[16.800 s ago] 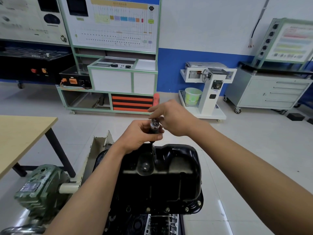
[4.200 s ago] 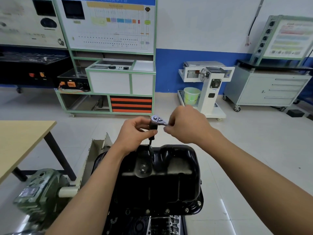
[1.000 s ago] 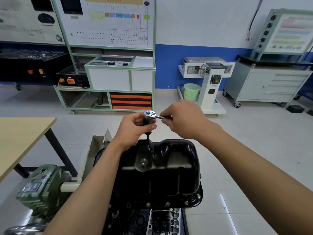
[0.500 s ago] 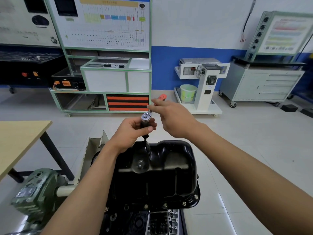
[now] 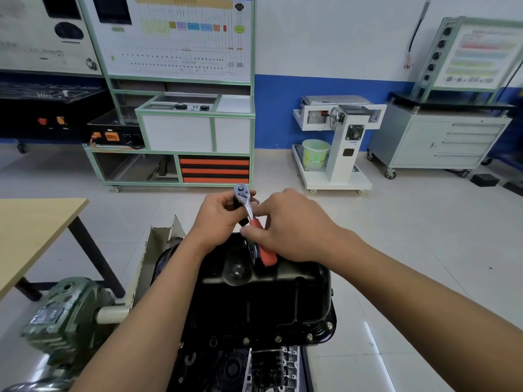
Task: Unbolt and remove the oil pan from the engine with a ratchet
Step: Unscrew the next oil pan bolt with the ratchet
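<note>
At the 12 o'clock edge of the black oil pan [image 5: 268, 304], the left hand [image 5: 219, 220] curls round the ratchet [image 5: 249, 212] beneath its chrome head — the right hand [image 5: 293, 229] grips its orange handle. The pan sits atop the engine [image 5: 268, 369].

Only the person's arms show: a bare left hand [image 5: 219, 219] on a bare left forearm [image 5: 158, 306], and a bare right hand [image 5: 294, 230] on a bare right forearm [image 5: 410, 292]. Both forearms are uncovered down to the picture's lower edge.

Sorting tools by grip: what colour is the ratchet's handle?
Orange-red; the ratchet handle shows best in the head view.
</note>
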The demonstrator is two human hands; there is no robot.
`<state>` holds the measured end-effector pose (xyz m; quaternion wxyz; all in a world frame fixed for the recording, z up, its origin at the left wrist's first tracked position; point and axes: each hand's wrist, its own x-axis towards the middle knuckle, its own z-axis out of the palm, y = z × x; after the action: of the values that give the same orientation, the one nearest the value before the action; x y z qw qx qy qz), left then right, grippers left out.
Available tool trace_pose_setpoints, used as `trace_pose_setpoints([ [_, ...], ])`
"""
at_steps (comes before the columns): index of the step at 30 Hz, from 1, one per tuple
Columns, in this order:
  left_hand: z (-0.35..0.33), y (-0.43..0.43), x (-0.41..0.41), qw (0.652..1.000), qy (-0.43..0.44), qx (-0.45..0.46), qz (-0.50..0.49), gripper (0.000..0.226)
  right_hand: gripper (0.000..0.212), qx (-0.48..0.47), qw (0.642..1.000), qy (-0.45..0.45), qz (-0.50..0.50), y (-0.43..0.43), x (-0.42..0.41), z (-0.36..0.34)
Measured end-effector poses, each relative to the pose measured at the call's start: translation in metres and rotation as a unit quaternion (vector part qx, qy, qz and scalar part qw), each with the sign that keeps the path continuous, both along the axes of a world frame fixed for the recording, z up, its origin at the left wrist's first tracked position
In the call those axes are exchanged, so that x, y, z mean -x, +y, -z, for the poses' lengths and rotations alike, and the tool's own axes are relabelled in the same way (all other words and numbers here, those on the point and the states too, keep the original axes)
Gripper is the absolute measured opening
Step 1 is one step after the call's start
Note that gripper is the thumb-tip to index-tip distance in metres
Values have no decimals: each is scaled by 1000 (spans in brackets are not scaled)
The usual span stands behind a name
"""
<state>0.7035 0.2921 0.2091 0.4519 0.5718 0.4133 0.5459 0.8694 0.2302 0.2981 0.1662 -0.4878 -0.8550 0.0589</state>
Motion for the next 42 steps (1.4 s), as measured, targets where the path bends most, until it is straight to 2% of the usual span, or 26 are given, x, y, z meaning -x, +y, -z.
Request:
trace_pose_setpoints([
  [5,-4,-2,0,1000,-21,4,-8,20,11,68,997,33,22,10,-11,-9],
  [9,-4,-2,3,1000,-23,4,-5,23,16,-22,996,-43,73,29,-20,-13],
  [13,-3,-5,4,999,0,16,41,30,19,-90,985,-95,117,46,-22,-5],
  [16,-5,-6,3,997,28,25,74,29,18,-113,983,-97,103,53,-22,2],
  [18,-8,-7,1,995,42,33,86,26,29,-118,983,-109,86,56,-21,6],
  [21,-13,-5,1,994,51,44,81,22,34,-127,981,-124,77,60,-20,8],
  [24,-19,-2,-2,992,79,49,83,26,26,-114,983,-131,58,60,-16,6],
  [27,-25,3,-7,983,161,31,86,22,13,-98,980,-163,53,59,-15,0],
  [31,-29,13,-8,971,229,5,60,30,14,7,984,-167,60,60,-21,-17],
  [34,-30,22,-6,934,351,-64,-3,39,25,146,985,-91,30,57,-17,-29],
  [37,-35,30,-7,902,418,-105,9,37,28,148,985,-79,28,56,-4,-31],
  [38,-35,34,-6,902,418,-105,30,39,27,136,986,-88,37,57,0,-30],
  [40,-36,46,2,923,362,-75,103,40,24,122,984,-111,64,59,4,-32],
  [42,-37,60,13,930,310,-38,194,29,27,121,978,-147,90,60,4,-34],
])
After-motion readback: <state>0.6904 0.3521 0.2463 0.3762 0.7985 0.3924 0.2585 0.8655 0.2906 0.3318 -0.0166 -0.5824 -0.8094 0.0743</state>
